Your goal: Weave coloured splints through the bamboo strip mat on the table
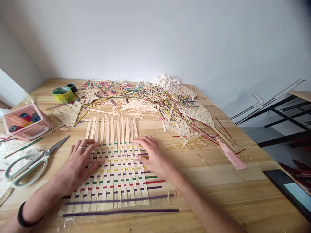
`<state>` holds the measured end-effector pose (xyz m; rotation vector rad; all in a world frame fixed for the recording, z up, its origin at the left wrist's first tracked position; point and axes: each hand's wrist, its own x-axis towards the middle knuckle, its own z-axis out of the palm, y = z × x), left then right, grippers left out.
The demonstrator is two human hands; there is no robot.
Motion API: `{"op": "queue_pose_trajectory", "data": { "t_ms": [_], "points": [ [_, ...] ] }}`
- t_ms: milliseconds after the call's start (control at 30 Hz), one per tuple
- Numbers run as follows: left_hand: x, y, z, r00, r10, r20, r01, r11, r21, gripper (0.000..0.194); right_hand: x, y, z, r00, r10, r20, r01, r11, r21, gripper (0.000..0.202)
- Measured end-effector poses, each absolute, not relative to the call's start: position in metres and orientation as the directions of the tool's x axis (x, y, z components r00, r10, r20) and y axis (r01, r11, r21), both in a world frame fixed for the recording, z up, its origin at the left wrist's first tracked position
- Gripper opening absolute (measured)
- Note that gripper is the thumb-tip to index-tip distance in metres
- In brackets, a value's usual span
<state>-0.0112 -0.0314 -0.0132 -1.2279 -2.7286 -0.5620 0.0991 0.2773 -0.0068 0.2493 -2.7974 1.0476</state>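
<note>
In front of me on the wooden table lies a woven mat (119,165) of pale upright strips crossed by green, yellow, purple and red strips. The bare ends of the pale strips (113,129) stretch away at its far side. My left hand (82,158), with a ring on one finger, rests on the mat's left edge, fingers apart. On the right edge lies my right hand (149,153), its thumb and fingers spread. Nearest me, two long purple strips (121,212) run across the bottom, the upper one over the pale ends, with clear tape there.
Scissors (36,161) and a pink box of thread spools (26,121) lie left. Tape rolls (62,94) stand behind. Loose strips (141,106) and woven pieces (153,94) fill the back. A woven fan (196,114) with a pink tassel (232,153) and a phone (289,191) are right.
</note>
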Motion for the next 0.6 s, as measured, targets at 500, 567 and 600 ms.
{"op": "queue_pose_trajectory", "data": {
  "t_ms": [500, 567, 600],
  "points": [
    [-0.0116, -0.0298, -0.0081, -0.673, 0.697, 0.247, 0.736, 0.601, 0.31, 0.044, 0.0991, 0.2797, -0.0093, -0.968, -0.116, 0.222, -0.236, 0.721, -0.652, 0.051],
    [-0.0102, -0.0297, -0.0065, -0.674, 0.698, 0.244, 0.735, 0.599, 0.316, 0.045, 0.0991, 0.2801, -0.0095, -0.967, -0.122, 0.225, -0.241, 0.724, -0.646, 0.052],
    [-0.0094, -0.0295, -0.0054, -0.675, 0.697, 0.242, 0.734, 0.6, 0.319, 0.046, 0.0992, 0.2802, -0.0093, -0.966, -0.123, 0.226, -0.243, 0.725, -0.645, 0.053]
  ]
}}
